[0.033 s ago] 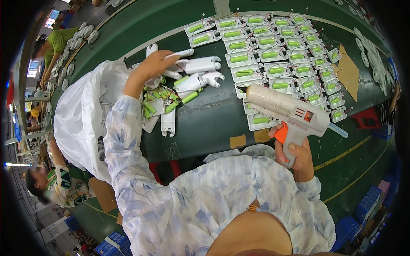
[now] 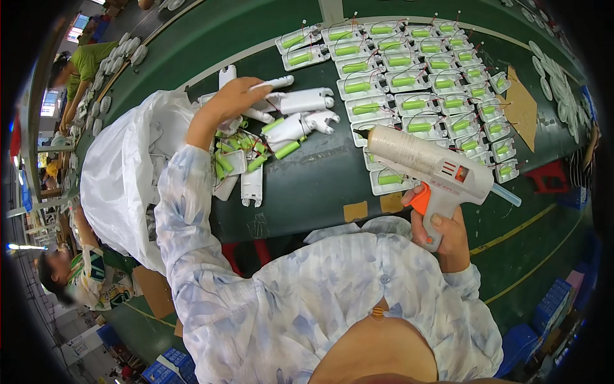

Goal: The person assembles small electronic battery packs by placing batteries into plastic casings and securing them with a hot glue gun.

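My left hand (image 2: 233,101) reaches over a heap of white plastic parts, its fingers closed around a white plastic casing (image 2: 276,82) that sticks out past them; the thumb side is hidden. Beneath and beside it lie more white casings (image 2: 307,100) and loose green cylindrical batteries (image 2: 287,150) with thin wires. My right hand (image 2: 448,234) grips a hot glue gun (image 2: 465,180) by its handle, fingers at the orange trigger. The gun's nozzle end points left, and a translucent glue stick (image 2: 506,195) juts from its back.
Rows of white casings fitted with green batteries (image 2: 404,82) cover the table's right part. A white plastic bag (image 2: 118,173) bulges at the left. Brown cardboard (image 2: 523,109) and white oval parts (image 2: 558,80) lie far right. Other people sit along the left side.
My left hand has shifted slightly to the right, and the white casings near its fingers have moved a little. The right hand and the glue gun look almost unchanged.
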### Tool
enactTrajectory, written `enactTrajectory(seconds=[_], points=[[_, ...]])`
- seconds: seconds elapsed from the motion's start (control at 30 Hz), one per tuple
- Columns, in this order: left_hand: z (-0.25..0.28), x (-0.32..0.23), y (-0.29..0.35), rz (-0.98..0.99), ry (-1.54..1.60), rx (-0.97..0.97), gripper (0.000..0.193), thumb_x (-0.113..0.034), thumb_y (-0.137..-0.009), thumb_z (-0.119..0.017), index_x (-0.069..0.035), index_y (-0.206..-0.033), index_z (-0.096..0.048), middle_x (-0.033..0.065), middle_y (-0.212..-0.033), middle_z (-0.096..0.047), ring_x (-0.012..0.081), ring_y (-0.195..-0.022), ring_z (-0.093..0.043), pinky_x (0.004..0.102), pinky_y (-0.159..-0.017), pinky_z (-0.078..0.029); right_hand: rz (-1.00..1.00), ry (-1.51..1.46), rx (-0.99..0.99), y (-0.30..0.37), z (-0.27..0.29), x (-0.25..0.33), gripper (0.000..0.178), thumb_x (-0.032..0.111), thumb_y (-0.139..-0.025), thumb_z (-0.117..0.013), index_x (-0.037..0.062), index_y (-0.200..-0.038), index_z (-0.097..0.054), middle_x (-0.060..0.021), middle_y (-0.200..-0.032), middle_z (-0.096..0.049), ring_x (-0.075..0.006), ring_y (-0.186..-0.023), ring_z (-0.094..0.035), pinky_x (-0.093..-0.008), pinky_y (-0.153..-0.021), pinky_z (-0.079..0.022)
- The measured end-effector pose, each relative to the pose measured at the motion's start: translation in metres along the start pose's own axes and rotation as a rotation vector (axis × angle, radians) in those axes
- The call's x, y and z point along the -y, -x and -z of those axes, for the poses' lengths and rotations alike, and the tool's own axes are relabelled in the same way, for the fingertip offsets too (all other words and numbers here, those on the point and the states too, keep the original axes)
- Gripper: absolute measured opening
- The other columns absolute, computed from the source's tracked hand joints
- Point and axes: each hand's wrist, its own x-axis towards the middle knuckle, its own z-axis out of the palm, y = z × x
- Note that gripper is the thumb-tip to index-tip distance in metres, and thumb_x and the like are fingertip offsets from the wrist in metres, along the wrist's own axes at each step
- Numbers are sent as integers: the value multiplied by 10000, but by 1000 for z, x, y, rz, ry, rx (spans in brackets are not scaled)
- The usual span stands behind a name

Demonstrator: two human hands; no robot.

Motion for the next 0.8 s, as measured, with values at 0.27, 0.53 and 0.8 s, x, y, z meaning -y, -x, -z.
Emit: enactTrajectory(seconds=[0.27,0.53,0.8], points=[[-39,-25,23,-201,-133,-141,488,-385,-1000,-529,40,-1225,-611,214,-1099,-631,366,-1027,-616,391,-898,-481,-5,18,10,5,2,-3,579,246,-819,-668,-89,-1256,-490,-246,-1164,-615,-141,-532,-563,-253,-499,-449],[-42,-44,45,-52,-159,-85,449,-387,-989,-532,38,-1091,-636,285,-1043,-646,442,-958,-618,463,-856,-488,18,-14,19,8,8,-5,566,222,-823,-655,-87,-1265,-484,-252,-1171,-612,-144,-532,-563,-256,-502,-453],[-54,-31,53,-110,-229,-243,395,-324,-971,-576,50,-1090,-620,271,-998,-647,447,-920,-624,481,-820,-500,33,-16,17,7,12,-4,565,215,-830,-649,-81,-1275,-467,-246,-1173,-609,-147,-532,-559,-255,-491,-449]])
